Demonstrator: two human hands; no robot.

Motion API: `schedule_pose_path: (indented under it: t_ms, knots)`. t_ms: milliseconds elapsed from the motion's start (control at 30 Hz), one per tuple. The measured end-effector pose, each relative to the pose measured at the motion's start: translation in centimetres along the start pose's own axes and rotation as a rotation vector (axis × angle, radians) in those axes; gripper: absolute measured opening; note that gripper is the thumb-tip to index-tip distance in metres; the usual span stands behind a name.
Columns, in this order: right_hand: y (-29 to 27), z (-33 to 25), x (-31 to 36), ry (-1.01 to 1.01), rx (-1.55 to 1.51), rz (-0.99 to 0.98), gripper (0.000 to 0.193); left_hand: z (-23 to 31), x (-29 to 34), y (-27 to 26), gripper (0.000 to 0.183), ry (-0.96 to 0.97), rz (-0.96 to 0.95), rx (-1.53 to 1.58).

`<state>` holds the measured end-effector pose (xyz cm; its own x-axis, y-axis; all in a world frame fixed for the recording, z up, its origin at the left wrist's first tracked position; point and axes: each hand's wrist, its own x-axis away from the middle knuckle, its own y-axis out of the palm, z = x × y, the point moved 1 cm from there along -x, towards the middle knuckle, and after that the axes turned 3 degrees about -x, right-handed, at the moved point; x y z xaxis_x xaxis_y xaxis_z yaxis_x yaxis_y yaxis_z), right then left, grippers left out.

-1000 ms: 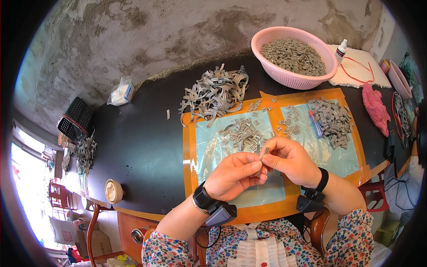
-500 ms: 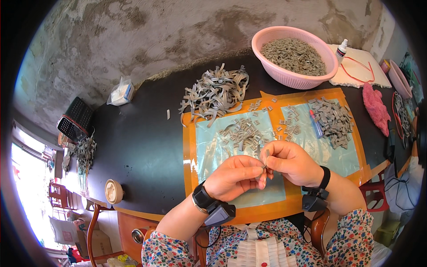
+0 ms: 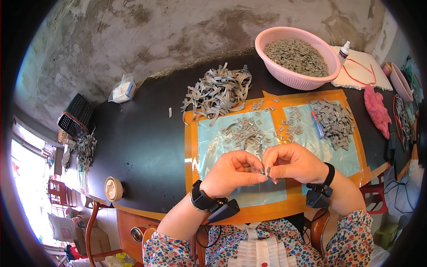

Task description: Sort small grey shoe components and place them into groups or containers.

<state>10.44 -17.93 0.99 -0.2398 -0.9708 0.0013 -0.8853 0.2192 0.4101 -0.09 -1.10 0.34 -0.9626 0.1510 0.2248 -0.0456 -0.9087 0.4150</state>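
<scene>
Over the taped blue sheet my left hand (image 3: 231,172) and my right hand (image 3: 296,165) meet, thumbs and fingertips pinched together. Between them shows a small bit of a grey strap (image 3: 267,170); most of it is hidden by the fingers. Just beyond my hands lies a loose scatter of small grey buckle-like pieces (image 3: 249,133). A tangled heap of grey straps (image 3: 220,91) is farther back. To the right is a denser pile of short grey pieces (image 3: 334,122), with a blue pen-like tube (image 3: 317,127) at its left edge.
A pink basket (image 3: 262,46) full of small grey pieces stands at the back, beside a white bottle (image 3: 344,53) and a white foam sheet (image 3: 356,75). A pink cloth (image 3: 377,111) lies at the right. On the left are a black basket (image 3: 75,116) and a round beige container (image 3: 114,189).
My fingertips have shifted, with the left fingers more curled and the strap now mostly covered. The whole view has moved slightly; the piles look the same.
</scene>
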Motion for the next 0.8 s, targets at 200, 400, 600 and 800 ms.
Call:
schedule_pose_path:
  t_ms: [200,400,600,800]
  knots:
    - [-0.2,-0.2,-0.1,-0.046,0.103,-0.016,0.007,0.4,0.2,0.5,0.02,-0.056,-0.015,-0.114]
    - [0.2,-0.4,0.2,-0.031,0.21,0.013,0.006,-0.1,0.0,0.7,0.017,-0.117,-0.047,-0.213]
    - [-0.6,-0.9,0.0,-0.084,0.25,-0.061,0.006,-0.2,-0.2,-0.1,0.011,-0.08,-0.049,-0.097]
    - [-0.9,-0.7,0.0,0.022,0.354,0.071,0.006,-0.1,-0.3,-0.1,0.009,-0.04,0.083,-0.113]
